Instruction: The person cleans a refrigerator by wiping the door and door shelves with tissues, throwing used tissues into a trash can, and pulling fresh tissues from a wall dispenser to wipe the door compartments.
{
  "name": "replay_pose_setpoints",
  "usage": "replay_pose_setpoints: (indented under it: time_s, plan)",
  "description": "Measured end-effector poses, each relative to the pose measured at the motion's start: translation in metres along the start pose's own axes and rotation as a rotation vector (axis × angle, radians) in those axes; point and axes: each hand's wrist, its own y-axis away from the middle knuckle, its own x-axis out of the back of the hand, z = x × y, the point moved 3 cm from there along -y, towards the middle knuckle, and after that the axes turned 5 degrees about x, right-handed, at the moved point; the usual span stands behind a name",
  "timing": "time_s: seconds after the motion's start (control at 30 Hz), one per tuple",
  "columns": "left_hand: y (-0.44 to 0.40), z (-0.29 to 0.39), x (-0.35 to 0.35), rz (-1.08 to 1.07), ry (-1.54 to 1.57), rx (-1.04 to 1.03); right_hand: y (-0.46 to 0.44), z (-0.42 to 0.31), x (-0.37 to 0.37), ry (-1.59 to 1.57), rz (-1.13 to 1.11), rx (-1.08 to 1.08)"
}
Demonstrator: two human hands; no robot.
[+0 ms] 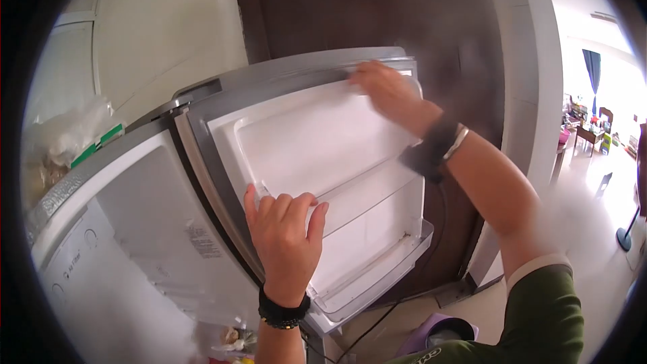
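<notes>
A refrigerator door (296, 141) stands open, its white inner side facing me. My left hand (286, 239) is in front of the door's left part, fingers bent and apart, with nothing visible in it. Near the door's top right edge is my right hand (391, 94), its fingers blurred by motion; whether they hold anything is hidden. A clear bin (377, 273) is fitted along the bottom of the door, with small dark specks at its right end. A clear rail crosses the door's middle, beside my left hand.
Left of the door is the open fridge compartment (155, 229), with food items low inside. Plastic bags (67, 135) lie on top of the fridge. Behind is a dark brown door (377, 7). A purple object (418, 337) and a cable are on the floor. A bright room shows at right.
</notes>
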Motion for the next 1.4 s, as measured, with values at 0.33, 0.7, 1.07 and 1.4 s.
replay_pose_setpoints:
  time_s: [0.33, 0.7, 1.07, 1.4]
  plan:
    - [0.010, -0.002, -0.012, 0.062, 0.070, -0.001, -0.059, -0.103, 0.031, -0.540, 0.376, 0.235]
    - [0.118, -0.051, 0.021, 0.223, 0.105, 0.256, -0.054, -0.235, 0.030, 0.098, 0.132, 0.611]
    - [0.170, -0.103, 0.071, 0.257, -0.034, 0.460, 0.091, -0.292, -0.029, -0.142, -0.162, 0.898]
    - [0.173, -0.114, 0.088, 0.255, -0.028, 0.446, 0.127, -0.323, -0.038, -0.180, -0.331, 0.768]
